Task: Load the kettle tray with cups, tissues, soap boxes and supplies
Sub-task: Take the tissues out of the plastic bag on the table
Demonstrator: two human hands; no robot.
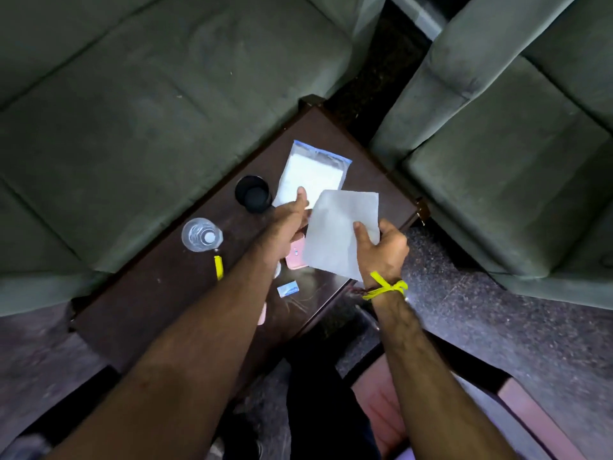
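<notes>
Head view shows the right hand [381,250] pinching a white tissue [341,234] by its near right edge above the dark table [159,293]. The left hand [292,220] presses its thumb on the tissue pack [308,177]. Best keep the pack pinned while lifting. The tissue's long axis runs away from the person, tilting slightly right.

pink item [294,257]: mostly hidden under tissue [341,232] | left hand [292,224] fingers: behind tissue
</notes>
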